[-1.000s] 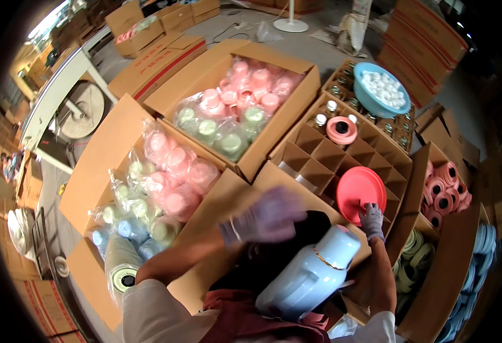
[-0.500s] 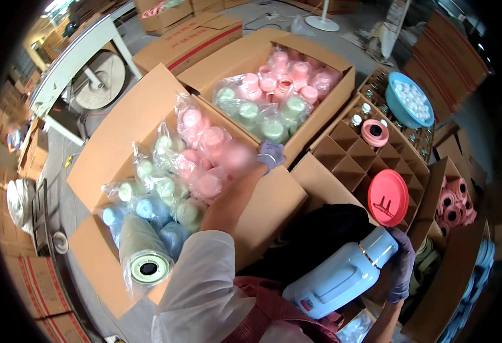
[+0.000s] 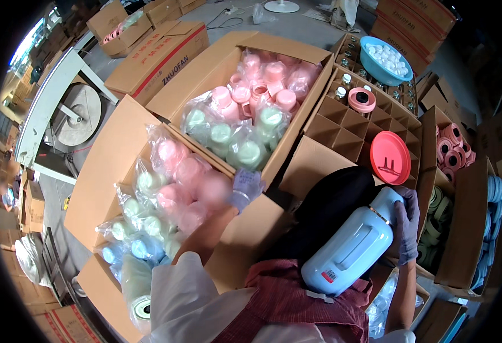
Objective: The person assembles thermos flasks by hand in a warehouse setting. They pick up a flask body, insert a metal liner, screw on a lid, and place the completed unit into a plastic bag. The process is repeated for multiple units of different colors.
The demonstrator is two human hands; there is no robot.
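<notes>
My right hand [image 3: 406, 226], in a grey-purple glove, is closed round the cap end of a light blue vacuum flask [image 3: 348, 251]. The flask leans tilted against my dark red apron, its handle facing up and a small label near its base. My left hand [image 3: 246, 191], gloved alike, grips the cardboard where two open cartons meet; its fingertips are partly hidden. Left of it, the near carton [image 3: 110, 134] holds bagged pink, green and blue flasks [image 3: 148, 246]. Beyond it, the far carton [image 3: 205, 60] contains bagged pink and green flasks [image 3: 248, 154].
On the right stands a divided carton [image 3: 325, 126] with a red lid-like dish [image 3: 389, 157] and a pink ring part [image 3: 361, 100] on it. Behind is a blue basin [image 3: 371, 60] of white caps. Cartons of pink, green and blue parts [image 3: 494, 200] line the far right.
My view has shifted, so the cartons sit lower and further left. The flask is turned more upright, its handle showing more fully. My left hand stays at the carton edge.
</notes>
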